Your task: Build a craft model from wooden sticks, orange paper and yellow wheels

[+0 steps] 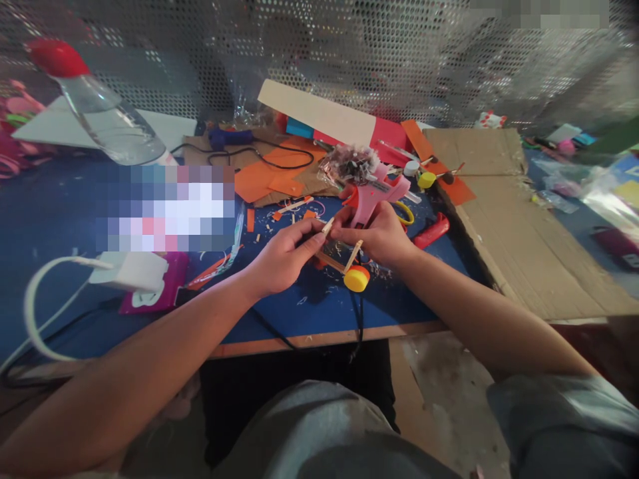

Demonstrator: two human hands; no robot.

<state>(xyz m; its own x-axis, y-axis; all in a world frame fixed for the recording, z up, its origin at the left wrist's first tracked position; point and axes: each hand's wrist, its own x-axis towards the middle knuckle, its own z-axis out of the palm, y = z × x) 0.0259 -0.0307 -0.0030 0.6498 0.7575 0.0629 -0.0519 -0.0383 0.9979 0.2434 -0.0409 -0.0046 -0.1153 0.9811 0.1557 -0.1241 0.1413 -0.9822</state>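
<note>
My left hand (294, 256) pinches a short, pale wooden stick (328, 225) between thumb and fingers. My right hand (382, 234) is closed, its fingertips meeting the other side of that stick. Directly behind the right hand is a pink glue gun (382, 193), its handle partly hidden by the fingers; a clear glue stick juts from its back. Below the hands, a small wooden stick frame (332, 261) carries a yellow bottle cap (356, 279) at its near corner, and an upright stick (353, 255) rises beside it. My hands cover part of this frame.
A red-handled cutter (431, 231) and cardboard (539, 226) lie to the right. Orange paper (272, 176) and scraps are behind. On the left stand a water bottle (107, 113) and a white charger (132, 271) in a purple socket block (174, 273). A black cable (360, 319) hangs over the table edge.
</note>
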